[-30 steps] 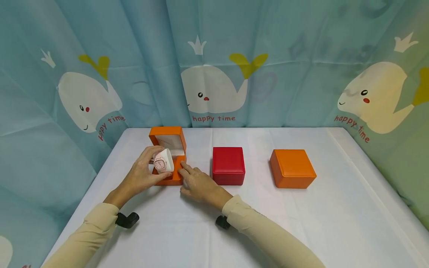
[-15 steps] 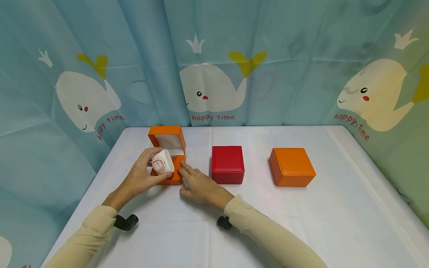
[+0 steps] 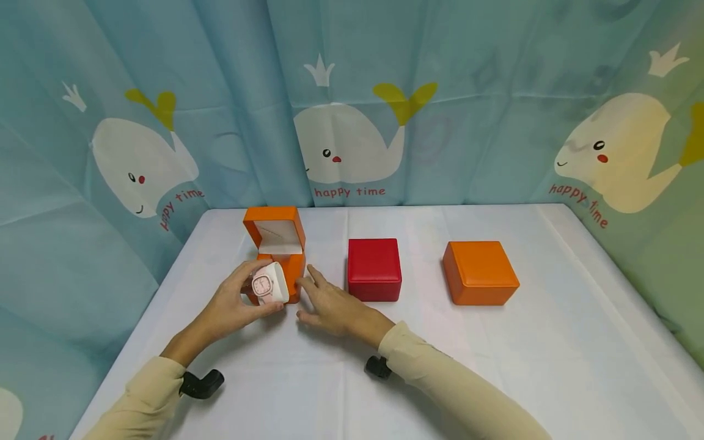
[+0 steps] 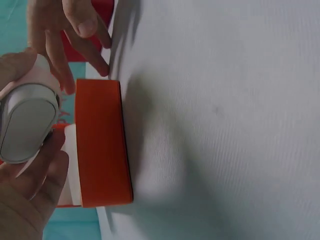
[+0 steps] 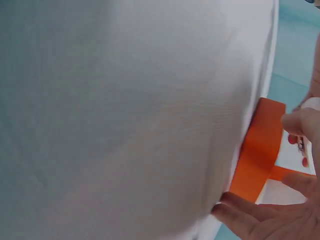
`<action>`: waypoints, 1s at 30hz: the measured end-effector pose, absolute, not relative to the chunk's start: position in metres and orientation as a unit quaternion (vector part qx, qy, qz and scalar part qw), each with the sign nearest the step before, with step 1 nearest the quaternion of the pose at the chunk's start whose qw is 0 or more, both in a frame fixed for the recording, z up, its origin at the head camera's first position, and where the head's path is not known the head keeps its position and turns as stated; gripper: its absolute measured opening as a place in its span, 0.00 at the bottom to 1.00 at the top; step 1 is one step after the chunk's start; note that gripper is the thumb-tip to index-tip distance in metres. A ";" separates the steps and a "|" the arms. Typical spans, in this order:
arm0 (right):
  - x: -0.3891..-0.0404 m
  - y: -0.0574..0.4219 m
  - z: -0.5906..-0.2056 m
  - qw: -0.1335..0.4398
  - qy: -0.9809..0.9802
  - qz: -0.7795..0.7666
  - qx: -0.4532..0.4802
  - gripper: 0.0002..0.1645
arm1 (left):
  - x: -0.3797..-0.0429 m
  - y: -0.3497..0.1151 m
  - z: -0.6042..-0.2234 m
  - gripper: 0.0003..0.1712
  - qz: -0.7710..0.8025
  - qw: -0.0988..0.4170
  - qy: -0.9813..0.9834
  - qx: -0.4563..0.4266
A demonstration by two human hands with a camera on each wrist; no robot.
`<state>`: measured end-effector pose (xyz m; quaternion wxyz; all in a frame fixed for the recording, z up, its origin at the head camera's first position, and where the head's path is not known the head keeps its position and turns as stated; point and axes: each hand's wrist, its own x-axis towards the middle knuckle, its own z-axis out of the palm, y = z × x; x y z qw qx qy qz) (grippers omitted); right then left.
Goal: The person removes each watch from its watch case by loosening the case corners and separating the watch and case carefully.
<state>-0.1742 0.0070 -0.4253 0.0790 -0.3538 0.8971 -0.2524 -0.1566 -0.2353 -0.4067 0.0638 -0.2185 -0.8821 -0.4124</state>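
Note:
My left hand (image 3: 228, 305) grips a pink wristwatch (image 3: 263, 285) wrapped round a white watch cushion (image 3: 280, 286), thumb on the near side and fingers on the far side. It is held over the front of an orange watch box (image 3: 297, 269), whose lid stands up at the back with a pale lining. In the left wrist view the cushion's flat end (image 4: 29, 125) shows above the box's front wall (image 4: 102, 145). My right hand (image 3: 338, 308) is spread at the box's right side, fingertips close to its wall, holding nothing.
A shut red box (image 3: 374, 266) sits just right of my right hand. Farther right is a shut orange box (image 3: 481, 272). A white cloth covers the table (image 3: 429, 366), and a blue whale-print curtain (image 3: 473, 146) hangs behind it.
My left hand has drawn the watch on its cushion toward me, from over the box's inside to its front edge. My right fingertips have shifted slightly off the box's rim.

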 end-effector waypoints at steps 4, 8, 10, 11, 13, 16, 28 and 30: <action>-0.170 0.013 -0.420 0.106 0.873 -0.332 -0.342 0.48 | -0.153 -0.232 -0.406 0.45 -0.419 0.062 -0.876 -0.233; -0.166 0.018 -0.417 0.133 0.837 -0.424 -0.320 0.53 | -0.148 -0.231 -0.406 0.45 -0.416 0.052 -0.878 -0.229; -0.165 0.020 -0.416 0.144 0.823 -0.453 -0.311 0.52 | -0.146 -0.231 -0.407 0.45 -0.415 0.038 -0.882 -0.220; -0.164 0.020 -0.416 0.150 0.815 -0.467 -0.309 0.51 | -0.145 -0.231 -0.407 0.45 -0.416 0.030 -0.883 -0.215; -0.162 0.022 -0.415 0.161 0.796 -0.497 -0.306 0.49 | -0.142 -0.230 -0.408 0.45 -0.418 0.012 -0.885 -0.206; -0.155 0.024 -0.416 0.180 0.767 -0.537 -0.302 0.45 | -0.138 -0.230 -0.408 0.45 -0.425 -0.010 -0.883 -0.201; -0.124 0.022 -0.408 0.288 0.653 -0.678 -0.177 0.36 | -0.125 -0.221 -0.407 0.42 -0.453 -0.073 -0.853 -0.248; -0.122 0.021 -0.409 0.298 0.636 -0.692 -0.165 0.37 | -0.124 -0.219 -0.408 0.42 -0.453 -0.082 -0.852 -0.250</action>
